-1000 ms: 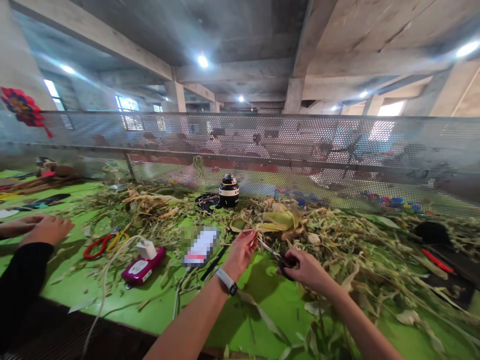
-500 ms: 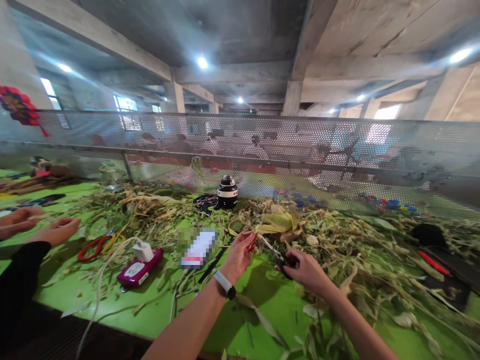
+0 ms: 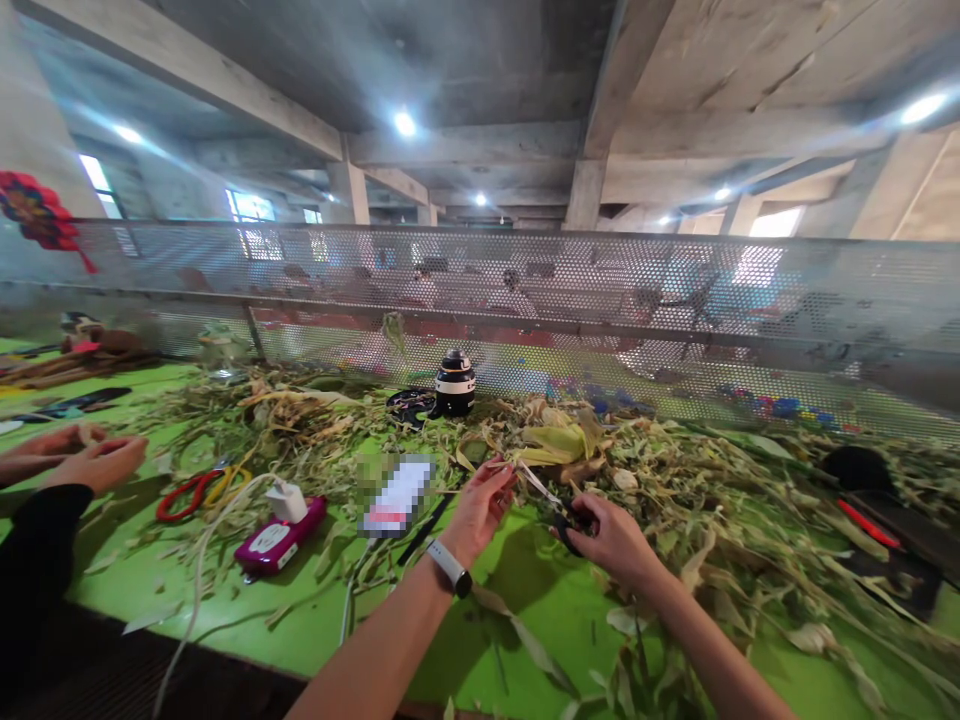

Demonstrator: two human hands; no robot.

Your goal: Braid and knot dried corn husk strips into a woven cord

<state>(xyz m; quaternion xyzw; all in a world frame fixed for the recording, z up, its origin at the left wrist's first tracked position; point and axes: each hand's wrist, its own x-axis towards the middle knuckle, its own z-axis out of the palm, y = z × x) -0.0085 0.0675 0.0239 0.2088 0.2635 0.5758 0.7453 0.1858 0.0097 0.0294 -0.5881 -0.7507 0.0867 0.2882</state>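
Note:
My right hand [image 3: 613, 535] is closed around the black handles of a pair of scissors [image 3: 541, 487]. Their blades point up and left toward the fingertips of my left hand [image 3: 482, 508]. The left fingers are pinched together, palm side partly turned up, with a grey-banded watch on the wrist. Whatever lies in that pinch is too small to make out. Just beyond both hands rests a pale green and yellow corn husk [image 3: 555, 445] on a heap of dried husk pieces.
Left on the green table [image 3: 247, 625] are a phone [image 3: 397, 495], a purple power strip [image 3: 281, 540] with a white plug, and red-handled and yellow-handled tools. A black jar [image 3: 455, 385] stands before a perforated metal screen [image 3: 375, 265]. At far left are a co-worker's hands [image 3: 97, 465].
The scissor blades have shifted slightly near my left fingertips. My hands otherwise stay almost in place. The co-worker's two hands have come together, a little farther left.

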